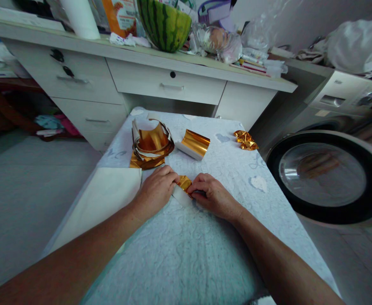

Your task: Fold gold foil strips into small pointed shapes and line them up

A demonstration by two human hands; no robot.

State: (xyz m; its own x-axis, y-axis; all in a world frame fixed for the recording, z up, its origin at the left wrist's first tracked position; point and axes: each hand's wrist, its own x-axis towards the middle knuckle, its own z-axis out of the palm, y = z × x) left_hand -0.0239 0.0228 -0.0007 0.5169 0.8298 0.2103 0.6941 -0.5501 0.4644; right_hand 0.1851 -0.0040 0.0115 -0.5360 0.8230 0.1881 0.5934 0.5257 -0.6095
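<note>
Between my two hands is a piece of gold foil paper [185, 183], with a pale edge showing along its near side. My left hand [160, 184] pinches its left end; my right hand [211, 195] has its fingers closed on the right end. Just beyond lies a curled sheet of gold paper [196, 143] with a white underside. A stack of curled gold sheets [154, 142] stands behind my left hand. Toward the table's far right corner are several folded gold foil pieces [246, 140].
The table has a pale blue cloth [179, 254], with white paper [99, 195] at its left. A white drawer desk [173, 84] stands behind, bearing a cut watermelon [163, 25] and plastic bags. To the right, a washing machine's round door [322, 173] hangs open beside the table.
</note>
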